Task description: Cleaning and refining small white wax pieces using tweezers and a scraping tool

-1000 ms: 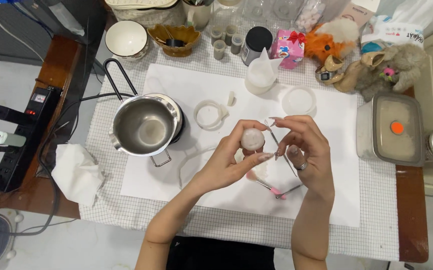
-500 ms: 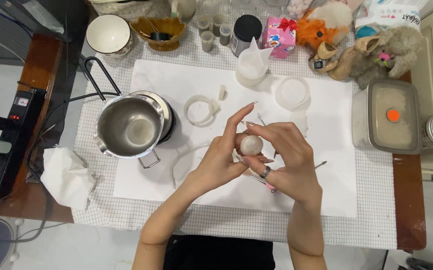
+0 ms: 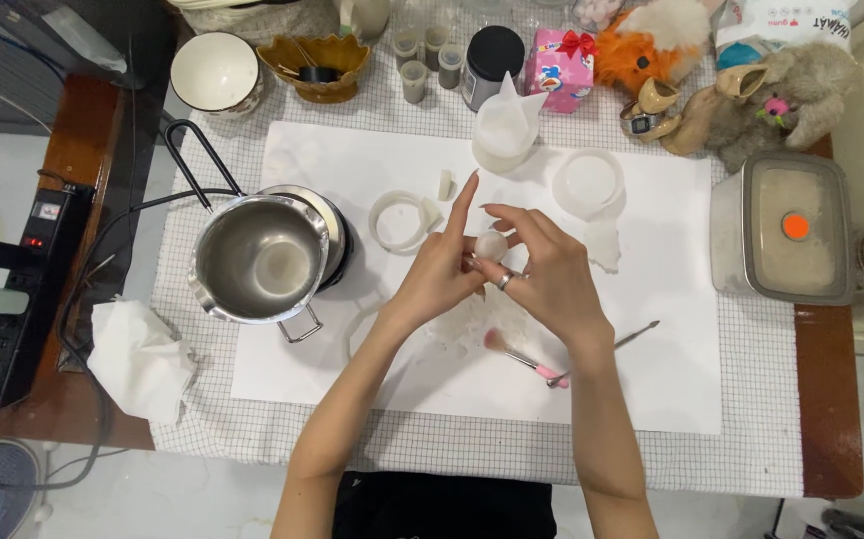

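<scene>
A: What is held, and how?

B: A small white ball [image 3: 492, 245] is clamped between both hands above the counter [image 3: 552, 449]. The left hand [image 3: 439, 274] is closed on it from the left, index finger raised. The right hand [image 3: 542, 274] is closed on it from the right and above, a ring showing on one finger. Each grip is shut on the ball.

A: What has changed over the last second?

B: A thin metal tool was pinched in the right hand a second ago. It is no longer held; a metal pick [image 3: 636, 334] is now seen lying on the white sheet [image 3: 352, 165], to the right of and below the right grip. The ball, then shown raised on the left fingers alone, has been enclosed by both hands and carried further from the body.

A: Meaning?

B: It is judged that tool work on the ball has been paused and the piece is being worked with bare fingers.

A: Surroundings?

B: A pink brush [image 3: 522, 357] is lying just below the grips. A steel pot [image 3: 257, 265] on a small heater is placed well to their left, a clear ring [image 3: 397, 220] just beyond the left grip, a round lid [image 3: 588, 183] beyond the right grip. A crumpled tissue [image 3: 137, 354] is lying far left, a lidded box [image 3: 786, 240] far right.
</scene>
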